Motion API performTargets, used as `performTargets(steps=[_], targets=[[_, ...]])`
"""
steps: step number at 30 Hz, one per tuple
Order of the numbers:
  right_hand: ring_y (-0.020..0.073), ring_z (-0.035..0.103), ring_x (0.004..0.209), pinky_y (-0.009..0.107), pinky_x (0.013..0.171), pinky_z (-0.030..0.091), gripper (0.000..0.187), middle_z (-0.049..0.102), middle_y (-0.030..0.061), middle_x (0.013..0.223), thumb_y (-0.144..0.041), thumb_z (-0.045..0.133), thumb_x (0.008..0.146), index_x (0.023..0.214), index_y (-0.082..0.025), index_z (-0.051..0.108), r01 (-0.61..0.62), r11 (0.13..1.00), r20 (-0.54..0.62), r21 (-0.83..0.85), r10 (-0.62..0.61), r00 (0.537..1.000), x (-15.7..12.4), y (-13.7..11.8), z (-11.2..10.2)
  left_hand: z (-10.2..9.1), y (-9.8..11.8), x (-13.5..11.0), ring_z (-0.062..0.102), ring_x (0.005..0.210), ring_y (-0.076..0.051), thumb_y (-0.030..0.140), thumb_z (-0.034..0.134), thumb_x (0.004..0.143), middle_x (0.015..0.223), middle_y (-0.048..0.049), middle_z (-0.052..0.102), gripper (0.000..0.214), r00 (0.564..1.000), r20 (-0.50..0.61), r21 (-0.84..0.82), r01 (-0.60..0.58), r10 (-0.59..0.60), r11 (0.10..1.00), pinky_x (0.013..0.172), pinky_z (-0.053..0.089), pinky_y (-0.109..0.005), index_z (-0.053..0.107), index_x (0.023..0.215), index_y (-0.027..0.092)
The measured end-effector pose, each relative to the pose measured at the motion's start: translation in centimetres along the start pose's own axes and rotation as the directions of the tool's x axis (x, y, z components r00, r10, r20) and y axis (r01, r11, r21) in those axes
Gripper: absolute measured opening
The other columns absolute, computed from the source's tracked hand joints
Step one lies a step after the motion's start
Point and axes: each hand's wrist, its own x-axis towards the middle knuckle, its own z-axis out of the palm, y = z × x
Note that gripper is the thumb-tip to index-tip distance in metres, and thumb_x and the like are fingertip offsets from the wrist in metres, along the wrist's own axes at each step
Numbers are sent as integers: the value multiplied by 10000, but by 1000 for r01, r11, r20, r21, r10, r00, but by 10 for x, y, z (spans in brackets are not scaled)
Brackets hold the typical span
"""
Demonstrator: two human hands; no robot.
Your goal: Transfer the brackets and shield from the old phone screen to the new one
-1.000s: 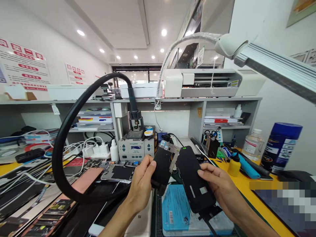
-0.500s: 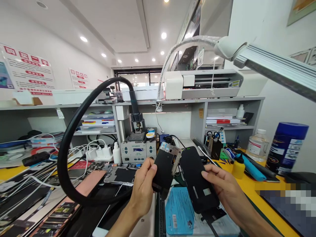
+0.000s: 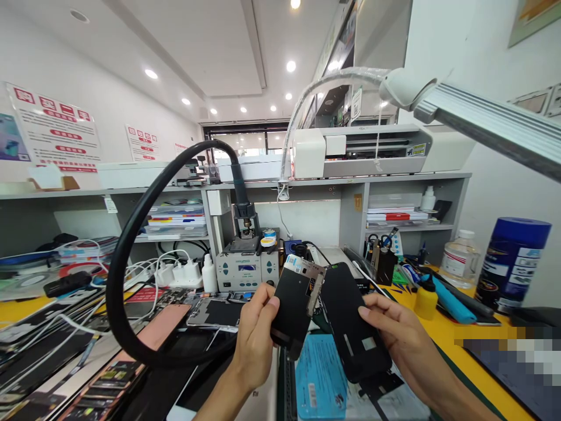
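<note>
Pinched by its left edge in my left hand is a phone screen assembly, its black back facing me, with a metal plate and a small label along the top. My right hand grips the right edge of a second phone screen, black-backed, with a small pale patch near its lower end. A dark flex cable hangs from that screen's bottom. The two screens are held side by side and tilted, their near edges close together at the top. Below them lies a blue and white packet.
A hot air station with a thick black hose stands behind my left hand. Several phones and a pink panel lie at left. A yellow bottle, clear jug and blue spray can stand right. A lamp hangs overhead.
The view has shifted slightly. Both hands keep hold of the two screens in nearly the same pose.
</note>
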Motion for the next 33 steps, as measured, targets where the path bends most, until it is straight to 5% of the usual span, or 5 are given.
performTargets(steps=[33], targets=[[180,579,755,247,623,470,314,631,-12,800,-441,815,739,911,-231,658,-27,999,12,37,27,1000,0,2,-3,0,-2,-1,363,469,-98,396,410,980,557,75,352,304,1000,-1,22,-6,6,1000,476,285,-240,424,728,226]])
